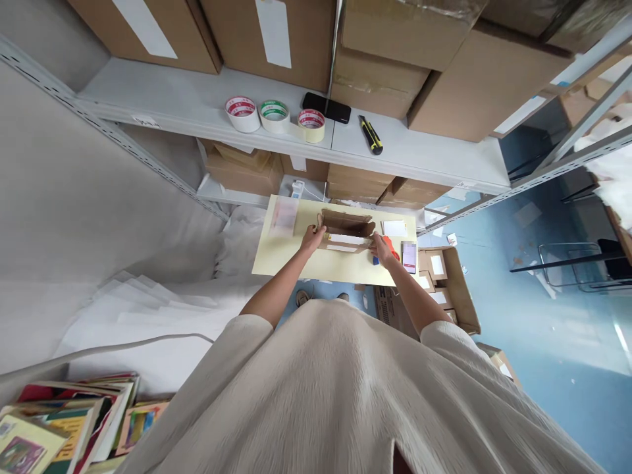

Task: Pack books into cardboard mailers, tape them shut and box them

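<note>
One head-worn camera looks forward and steeply down over the wearer's shirt (320, 382), the surface (274, 257) well below and the shelf (168, 89) beyond.

Probably a packing storeroom: metal shelving (187, 85) carries cardboard boxes (311, 52), tape rolls (277, 126) and a box cutter (370, 135).

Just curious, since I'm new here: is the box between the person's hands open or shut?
Open: the box shows its brown inside from above, with the left hand and right hand at its ends.
</note>
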`<state>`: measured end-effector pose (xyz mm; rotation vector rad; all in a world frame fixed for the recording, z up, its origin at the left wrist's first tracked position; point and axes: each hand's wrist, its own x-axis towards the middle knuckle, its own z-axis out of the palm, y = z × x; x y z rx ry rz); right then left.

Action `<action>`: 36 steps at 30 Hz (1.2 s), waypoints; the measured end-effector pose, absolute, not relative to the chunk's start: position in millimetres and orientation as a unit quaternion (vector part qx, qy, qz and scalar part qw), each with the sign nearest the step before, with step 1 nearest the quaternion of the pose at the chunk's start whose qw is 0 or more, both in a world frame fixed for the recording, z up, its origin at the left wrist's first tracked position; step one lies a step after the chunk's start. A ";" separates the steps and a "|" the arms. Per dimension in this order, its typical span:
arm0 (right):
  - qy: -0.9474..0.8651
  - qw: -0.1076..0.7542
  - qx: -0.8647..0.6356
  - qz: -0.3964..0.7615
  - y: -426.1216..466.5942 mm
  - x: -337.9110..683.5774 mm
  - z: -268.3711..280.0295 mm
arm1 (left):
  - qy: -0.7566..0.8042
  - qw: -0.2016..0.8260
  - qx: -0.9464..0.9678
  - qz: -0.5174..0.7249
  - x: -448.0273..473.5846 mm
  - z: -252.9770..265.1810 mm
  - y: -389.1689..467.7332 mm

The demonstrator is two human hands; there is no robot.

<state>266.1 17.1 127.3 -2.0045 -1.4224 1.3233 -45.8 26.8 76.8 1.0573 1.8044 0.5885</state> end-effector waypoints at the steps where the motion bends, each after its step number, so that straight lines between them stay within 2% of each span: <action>1: -0.486 0.180 -0.718 0.465 18.9 265.9 130.0 | 0.733 0.494 0.401 0.241 -44.5 80.3 28.0; 4: -0.508 0.209 -0.747 0.374 25.2 262.9 140.9 | 0.713 0.529 0.390 0.245 -43.8 92.5 25.6; 6: -0.590 0.208 -0.727 0.282 29.8 257.9 149.5 | 0.706 0.493 0.443 0.250 -46.2 101.6 17.5; 8: -0.692 0.161 -0.662 0.239 35.1 249.8 157.4 | 0.701 0.396 0.533 0.258 -49.7 111.5 7.0; 10: -0.775 0.084 -0.578 0.242 41.1 239.7 162.8 | 0.663 0.293 0.640 0.255 -52.3 121.5 -1.5; 12: -0.816 0.022 -0.518 0.255 47.4 230.3 164.9 | 0.596 0.258 0.726 0.226 -53.4 130.1 -5.4; 15: -0.825 -0.021 -0.500 0.261 56.1 224.0 164.1 | 0.553 0.262 0.768 0.190 -54.1 135.7 -4.7; 21: -0.800 -0.095 -0.515 0.293 64.3 236.0 158.1 | 0.575 0.259 0.757 0.171 -67.6 120.6 -7.2; 29: -0.802 -0.165 -0.518 0.249 69.3 241.3 133.2 | 0.595 0.295 0.739 0.110 -79.3 88.5 -8.2; 33: -0.803 -0.166 -0.520 0.240 72.7 241.4 124.2 | 0.617 0.305 0.701 0.186 -91.7 77.7 11.4; 36: -0.799 -0.163 -0.527 0.239 71.6 242.5 121.1 | 0.684 0.343 0.586 0.268 -115.7 68.1 35.2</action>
